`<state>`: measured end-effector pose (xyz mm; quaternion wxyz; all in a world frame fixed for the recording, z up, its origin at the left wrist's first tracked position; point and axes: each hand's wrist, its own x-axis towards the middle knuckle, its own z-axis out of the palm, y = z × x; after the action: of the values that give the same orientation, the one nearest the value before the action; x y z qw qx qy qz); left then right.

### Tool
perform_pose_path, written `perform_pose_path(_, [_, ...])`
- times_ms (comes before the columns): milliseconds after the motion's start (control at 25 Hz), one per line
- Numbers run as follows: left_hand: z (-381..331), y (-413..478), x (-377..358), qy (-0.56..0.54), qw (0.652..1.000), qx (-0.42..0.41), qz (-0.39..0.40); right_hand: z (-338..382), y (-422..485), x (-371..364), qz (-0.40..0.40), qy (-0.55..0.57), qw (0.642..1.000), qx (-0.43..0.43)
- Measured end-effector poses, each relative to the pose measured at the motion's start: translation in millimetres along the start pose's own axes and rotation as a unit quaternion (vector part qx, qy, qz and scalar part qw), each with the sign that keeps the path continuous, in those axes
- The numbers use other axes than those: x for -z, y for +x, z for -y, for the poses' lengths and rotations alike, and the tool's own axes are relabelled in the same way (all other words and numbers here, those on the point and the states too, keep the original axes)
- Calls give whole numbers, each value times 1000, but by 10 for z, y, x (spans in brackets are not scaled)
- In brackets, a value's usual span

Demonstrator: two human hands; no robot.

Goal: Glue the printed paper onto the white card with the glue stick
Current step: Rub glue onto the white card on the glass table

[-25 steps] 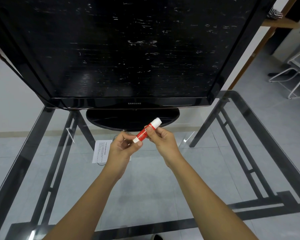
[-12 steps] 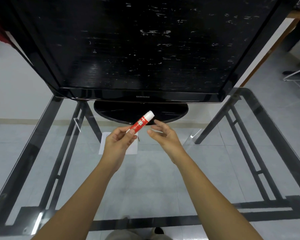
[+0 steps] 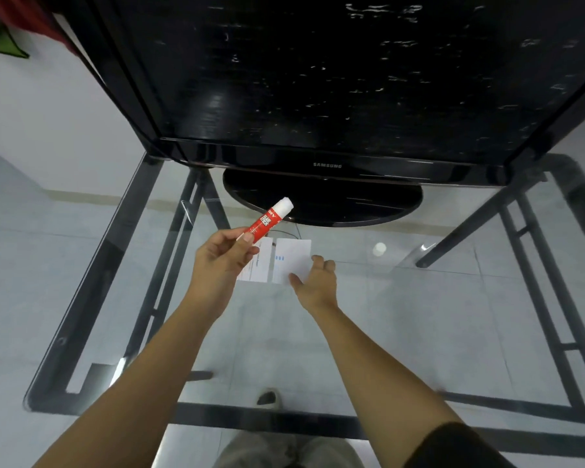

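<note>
My left hand (image 3: 222, 256) is raised above the glass table and grips the red glue stick (image 3: 265, 222) by its lower end, white tip pointing up and to the right. Under that hand lies the printed paper (image 3: 259, 265), partly hidden by my fingers. Just to its right the white card (image 3: 293, 256) lies flat, with small blue marks near its left edge. My right hand (image 3: 316, 282) is low over the card's near right corner, thumb and fingers spread and touching it. A small white cap (image 3: 380, 248) sits on the glass to the right.
A large black television (image 3: 335, 79) on an oval stand (image 3: 321, 201) fills the back of the glass table (image 3: 419, 315). Dark frame bars run under the glass on the left (image 3: 92, 282) and right (image 3: 534, 265). My knees and a shoe show through the glass below.
My right hand has let go of the glue stick and dropped to the white card. A white cap now lies on the glass. My left hand keeps the stick raised.
</note>
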<state>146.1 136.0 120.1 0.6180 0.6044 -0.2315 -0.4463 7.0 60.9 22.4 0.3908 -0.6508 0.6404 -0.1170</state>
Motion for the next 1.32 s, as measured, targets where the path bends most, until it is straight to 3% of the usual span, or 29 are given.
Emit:
perform_pose_path(160, [24,89,119,0,1000,14,4,73,63,-151,-50,-10,998,-23])
perform_pose_path(280, [42,155,136,-5,1000,25,18,100,78,-165,-56,43,997,-41])
perform_pose_path(480, [117,248,73,-14,998,47,43,-15,20,-72,-71,73,995,-7])
perform_pose_path(760, [422,212,-30,-62,992,96,53,-567,-142,255,7,-25,999,46])
perform_pose_path(1000, [816,133,-92,-103,985,138,22,-925,-94,363,-3,-235,955,181])
perform_pose_path(1200, [1101,183,-92,-93,979,182,-2,-1187,41,231,41,-266,937,223])
perform_pose_path(1320, [1021,238,-132,-68,984,164,20,-1188,14,273,4,-281,929,241])
